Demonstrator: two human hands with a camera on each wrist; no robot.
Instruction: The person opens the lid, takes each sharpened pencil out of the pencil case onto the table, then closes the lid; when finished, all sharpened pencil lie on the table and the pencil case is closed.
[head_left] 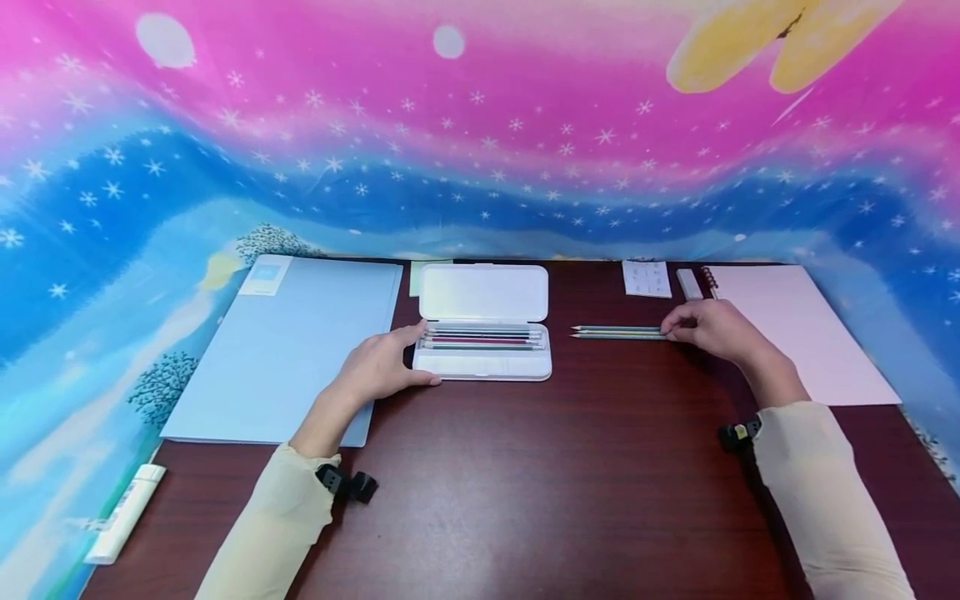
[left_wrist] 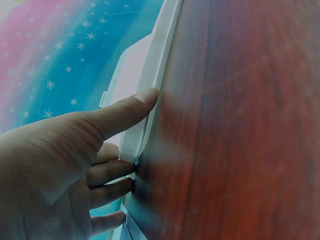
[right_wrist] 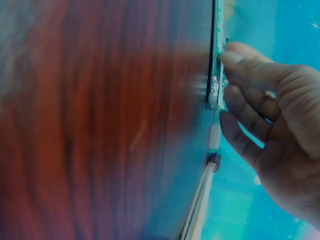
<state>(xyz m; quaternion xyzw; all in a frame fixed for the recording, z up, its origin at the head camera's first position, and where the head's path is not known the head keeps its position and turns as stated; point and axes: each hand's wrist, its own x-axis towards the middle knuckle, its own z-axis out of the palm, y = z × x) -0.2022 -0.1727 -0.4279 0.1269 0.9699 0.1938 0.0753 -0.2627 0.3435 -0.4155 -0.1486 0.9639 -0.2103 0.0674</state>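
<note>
A white pencil case (head_left: pixel 482 367) lies with its lid raised, several pencils (head_left: pixel 483 340) side by side in its rear compartment. Around the case's left end is my left hand (head_left: pixel 377 364), thumb at the front edge and index finger near the hinge corner. The left wrist view shows that thumb against the side wall of the case (left_wrist: pixel 135 132). To the right of the case, a few pencils (head_left: pixel 615 332) with points facing left lie together over the table. My right hand (head_left: pixel 701 327) pinches their right ends between thumb and fingers.
A blue folder (head_left: pixel 300 350) lies at the left and a pink spiral notebook (head_left: pixel 810 342) at the right. Near the back edge are a small white sheet (head_left: pixel 647 279) and an eraser (head_left: pixel 688 284). A white tube (head_left: pixel 127 515) sits at the front left.
</note>
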